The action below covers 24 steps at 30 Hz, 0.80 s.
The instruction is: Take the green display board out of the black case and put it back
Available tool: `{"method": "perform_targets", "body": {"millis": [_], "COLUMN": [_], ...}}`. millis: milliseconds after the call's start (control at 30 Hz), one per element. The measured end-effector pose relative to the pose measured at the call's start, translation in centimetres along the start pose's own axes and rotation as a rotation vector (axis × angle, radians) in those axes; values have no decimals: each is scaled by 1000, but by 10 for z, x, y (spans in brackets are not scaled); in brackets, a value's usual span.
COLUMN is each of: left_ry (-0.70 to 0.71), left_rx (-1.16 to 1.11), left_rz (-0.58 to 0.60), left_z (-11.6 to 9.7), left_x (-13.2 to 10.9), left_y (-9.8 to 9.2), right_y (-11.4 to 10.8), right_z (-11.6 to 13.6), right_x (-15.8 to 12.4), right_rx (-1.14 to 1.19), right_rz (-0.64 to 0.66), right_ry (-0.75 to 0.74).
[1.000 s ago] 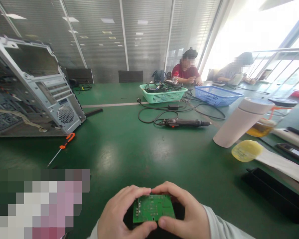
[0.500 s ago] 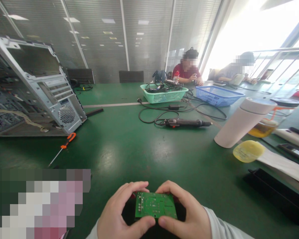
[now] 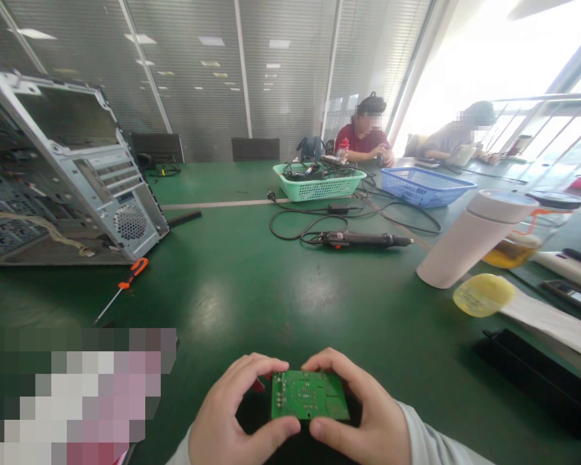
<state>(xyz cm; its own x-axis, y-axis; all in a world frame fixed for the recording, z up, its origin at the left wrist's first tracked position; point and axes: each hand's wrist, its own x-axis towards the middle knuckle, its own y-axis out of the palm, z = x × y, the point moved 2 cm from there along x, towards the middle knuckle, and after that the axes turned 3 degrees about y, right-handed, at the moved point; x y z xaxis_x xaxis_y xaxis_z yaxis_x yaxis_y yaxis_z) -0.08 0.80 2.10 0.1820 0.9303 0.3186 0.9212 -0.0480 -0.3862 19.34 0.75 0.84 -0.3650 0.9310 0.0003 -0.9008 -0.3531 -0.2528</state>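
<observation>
A small green circuit board (image 3: 310,395) is held level low in the middle of the head view, with solder points along its left side. My left hand (image 3: 242,410) grips its left part, thumb on the near edge and fingertips at the far left corner. On the other side my right hand (image 3: 356,407) holds it the same way, thumb at the near edge and fingers curled round the far edge. The underside of the board is hidden.
An open computer case (image 3: 72,174) stands at left, an orange-handled screwdriver (image 3: 133,272) before it. Ahead lie a corded electric screwdriver (image 3: 363,239), a green basket (image 3: 319,188) of cables and a blue basket (image 3: 426,187). A pink-white bottle (image 3: 474,239) stands right. Two people sit beyond.
The circuit board has shifted slightly to the right and away from me within my hands. My left fingertips have come down onto its far left corner.
</observation>
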Motion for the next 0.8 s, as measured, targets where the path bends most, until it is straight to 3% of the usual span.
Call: {"method": "perform_targets", "body": {"millis": [800], "left_ry": [6], "left_rx": [-34], "left_rz": [-39], "left_z": [-2], "left_x": [-2], "left_y": [0], "right_y": [0], "right_z": [-6], "right_x": [0], "right_rx": [23], "right_rz": [18], "right_ry": [12]}}
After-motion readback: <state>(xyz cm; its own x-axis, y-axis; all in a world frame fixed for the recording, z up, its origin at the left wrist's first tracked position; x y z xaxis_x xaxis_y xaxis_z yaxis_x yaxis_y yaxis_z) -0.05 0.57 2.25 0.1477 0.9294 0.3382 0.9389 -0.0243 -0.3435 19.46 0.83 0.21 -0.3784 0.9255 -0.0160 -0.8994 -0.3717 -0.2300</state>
